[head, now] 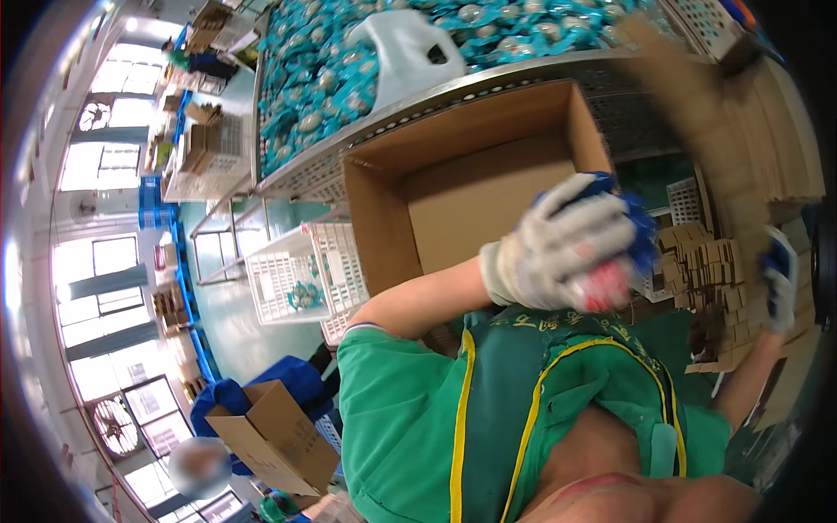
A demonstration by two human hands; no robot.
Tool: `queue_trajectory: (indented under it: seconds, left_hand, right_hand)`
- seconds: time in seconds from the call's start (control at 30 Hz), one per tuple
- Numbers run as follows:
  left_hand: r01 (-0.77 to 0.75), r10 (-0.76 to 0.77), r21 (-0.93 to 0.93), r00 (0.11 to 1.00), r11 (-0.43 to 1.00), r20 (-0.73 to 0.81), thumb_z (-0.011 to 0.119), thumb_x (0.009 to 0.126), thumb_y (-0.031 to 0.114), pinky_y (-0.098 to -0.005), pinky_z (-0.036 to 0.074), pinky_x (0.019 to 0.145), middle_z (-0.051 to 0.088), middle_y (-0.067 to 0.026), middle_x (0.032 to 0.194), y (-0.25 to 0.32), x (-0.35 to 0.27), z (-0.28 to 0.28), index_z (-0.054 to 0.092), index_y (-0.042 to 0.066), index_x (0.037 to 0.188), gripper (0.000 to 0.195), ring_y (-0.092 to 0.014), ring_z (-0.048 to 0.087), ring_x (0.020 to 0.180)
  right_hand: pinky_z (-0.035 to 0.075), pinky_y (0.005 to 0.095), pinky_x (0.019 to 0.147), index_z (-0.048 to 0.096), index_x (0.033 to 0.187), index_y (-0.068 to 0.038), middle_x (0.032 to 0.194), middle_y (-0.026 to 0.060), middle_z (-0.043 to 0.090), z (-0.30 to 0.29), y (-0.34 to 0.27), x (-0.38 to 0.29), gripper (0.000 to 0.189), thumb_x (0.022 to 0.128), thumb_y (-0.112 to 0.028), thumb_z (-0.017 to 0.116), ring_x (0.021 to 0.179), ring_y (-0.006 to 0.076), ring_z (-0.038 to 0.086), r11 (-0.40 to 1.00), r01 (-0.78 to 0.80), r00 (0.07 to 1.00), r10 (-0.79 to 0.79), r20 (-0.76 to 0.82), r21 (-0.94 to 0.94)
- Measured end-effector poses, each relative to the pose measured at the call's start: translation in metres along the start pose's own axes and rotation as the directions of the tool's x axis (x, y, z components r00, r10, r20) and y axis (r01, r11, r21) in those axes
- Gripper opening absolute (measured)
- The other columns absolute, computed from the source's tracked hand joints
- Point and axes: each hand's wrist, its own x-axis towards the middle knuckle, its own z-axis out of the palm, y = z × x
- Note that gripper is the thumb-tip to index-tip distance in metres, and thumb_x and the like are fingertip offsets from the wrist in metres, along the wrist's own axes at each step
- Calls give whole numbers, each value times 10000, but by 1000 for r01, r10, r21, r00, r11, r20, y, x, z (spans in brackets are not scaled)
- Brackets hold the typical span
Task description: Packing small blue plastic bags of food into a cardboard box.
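Note:
My left hand (562, 245), in a white knitted glove with blue on its palm side, is over the right side of an open cardboard box (487, 196). A blurred red-and-pale object (605, 286) shows at its fingers; what it is, I cannot tell. At the far right my right hand (778, 281), gloved alike, grips a long brown piece of cardboard (709, 144), smeared by motion. The box's brown bottom and inner walls are in sight. Behind it, a metal-rimmed table (451, 85) holds a heap of turquoise-wrapped packets (327, 78) with a cut white plastic jug (412, 55) on top.
Left of the box stands a white plastic crate (281, 274) with a few turquoise packets inside. Stacked cardboard pieces (713, 281) fill the right side. At lower left, a person in blue is beside another carton (278, 435). Another person is far off at upper left.

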Motion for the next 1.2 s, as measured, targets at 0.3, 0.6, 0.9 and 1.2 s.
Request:
queue_trajectory:
  seconds: [0.3,0.6,0.9,1.2]
  left_hand:
    - [863,-622,-436,198,-256,758,729,679,74,-314,456,925,558,-135,1152,-140,-179,-40,523,-20,1192,560,-209,545,1051]
    - [711,-990,702,59,-46,-124,692,690,408,-473,378,988,434,-238,1316,-177,-287,-16,408,80,1303,751,-376,439,1209]
    - [634,-840,595,523,494,141,672,759,319,-429,390,944,438,-187,1307,-145,-230,0,522,139,1215,513,-326,485,1132]
    - [672,-704,625,-213,398,677,583,815,360,-399,479,888,626,-170,1115,-96,-196,-46,626,46,1081,414,-312,587,1064]
  right_hand:
    - [474,357,793,546,1036,28,898,170,610,314,-256,113,452,682,-197,712,870,281,592,784,607,181,21,983,-129]
    - [448,450,919,487,1230,-44,1213,214,544,529,-106,80,455,835,-255,569,1092,360,548,689,420,723,138,677,-590]
    - [386,417,991,482,1268,-84,1292,208,493,532,-70,88,575,836,-456,561,1186,361,469,828,327,720,95,688,-455]
    - [458,413,881,634,1053,-31,1087,216,616,526,-115,124,347,794,-217,496,1040,360,580,830,171,738,249,628,-531]
